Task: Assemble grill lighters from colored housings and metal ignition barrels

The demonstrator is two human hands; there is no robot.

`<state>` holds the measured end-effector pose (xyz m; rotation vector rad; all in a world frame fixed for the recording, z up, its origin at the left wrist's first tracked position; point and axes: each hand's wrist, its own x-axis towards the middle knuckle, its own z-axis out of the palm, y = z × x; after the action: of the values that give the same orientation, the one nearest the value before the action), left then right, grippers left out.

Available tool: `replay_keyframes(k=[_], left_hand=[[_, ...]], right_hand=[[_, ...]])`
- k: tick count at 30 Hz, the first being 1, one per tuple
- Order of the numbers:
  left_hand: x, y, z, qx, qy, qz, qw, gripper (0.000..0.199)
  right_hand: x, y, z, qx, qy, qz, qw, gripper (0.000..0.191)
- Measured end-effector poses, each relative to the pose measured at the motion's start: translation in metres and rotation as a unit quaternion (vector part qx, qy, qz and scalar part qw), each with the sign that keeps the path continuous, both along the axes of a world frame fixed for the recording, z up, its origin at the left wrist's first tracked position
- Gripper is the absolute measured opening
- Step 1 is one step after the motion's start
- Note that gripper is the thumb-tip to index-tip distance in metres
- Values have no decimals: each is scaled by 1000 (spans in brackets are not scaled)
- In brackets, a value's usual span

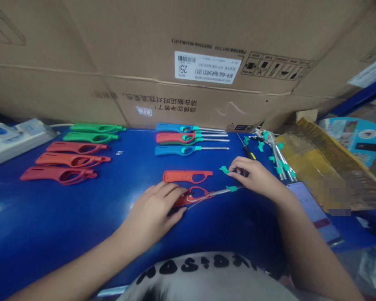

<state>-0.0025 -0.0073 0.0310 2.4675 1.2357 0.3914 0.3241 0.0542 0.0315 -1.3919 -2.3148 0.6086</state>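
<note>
My left hand point(161, 207) grips the handle end of a red lighter casing half point(200, 193), its fingers covering part of it. A metal lighter tube point(221, 192) with a green collar point(232, 189) runs out of this casing to the right, and a thin wire shows near my thumb. Between the thumb and fingertips of my right hand point(252, 173) is a small green lighter trigger point(224, 169), pinched above the tube. Another orange-red casing half point(188, 176) lies just behind the held one.
Assembled lighters point(175, 151) lie at the back middle; green point(90, 137) and red casings point(59, 173) sit left. A screwdriver point(249, 153), tubes with green parts point(280, 159) and a phone point(313, 211) are at right. A cardboard box point(144, 62) stands behind; a white power strip point(15, 140) is far left.
</note>
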Motion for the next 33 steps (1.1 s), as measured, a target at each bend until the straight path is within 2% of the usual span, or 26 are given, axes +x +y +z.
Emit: replay_keyframes(k=[5, 12, 18, 25, 33], left_hand=[[0, 2, -2, -11, -6, -3, 1000, 27], [0, 2, -4, -19, -14, -4, 1000, 21], [1, 3, -3, -23, -24, -10, 999, 20], [2, 4, -3, -22, -35, -12, 999, 20], [2, 3, -4, -25, -46, -16, 998, 19]], right_hand=[[-13, -5, -2, 16, 12, -9, 1000, 13], [-14, -8, 4, 58, 35, 3, 998, 9], [-37, -19, 6, -3, 99, 92, 991, 8], [-58, -28, -10, -26, 57, 115, 991, 10], [-59, -30, -11, 5, 9, 141, 990, 15]])
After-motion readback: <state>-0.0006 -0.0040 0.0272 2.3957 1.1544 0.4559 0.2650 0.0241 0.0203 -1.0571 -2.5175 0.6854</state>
